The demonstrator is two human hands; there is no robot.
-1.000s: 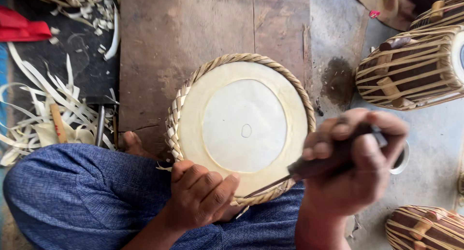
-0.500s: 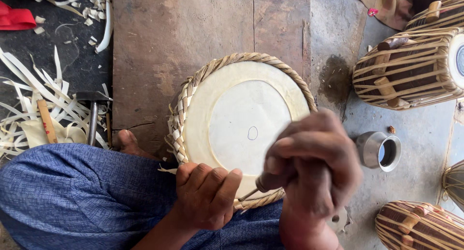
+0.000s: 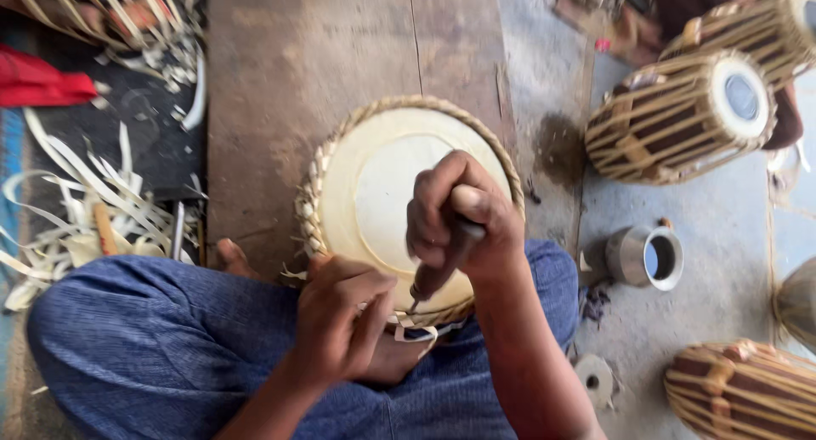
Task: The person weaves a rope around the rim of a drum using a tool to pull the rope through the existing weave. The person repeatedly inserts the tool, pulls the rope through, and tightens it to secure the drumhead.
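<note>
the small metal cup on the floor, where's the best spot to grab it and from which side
Probably by the round body. The metal cup lies on its side, open mouth facing right, next to the person's knee. Its curved sides show bare, so a hand coming down from above could close across the body; the rim looks thin to pinch.

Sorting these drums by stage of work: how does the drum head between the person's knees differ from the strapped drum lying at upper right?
The drum head faces up, a flat pale skin with a braided rim; the strapped drum lies on its side, a whole barrel laced with tan straps. The drum head's skin is plain cream; the strapped drum's end carries a dark centre patch. Both hands work the drum head; nobody touches the strapped drum. Both have round skins.
</note>
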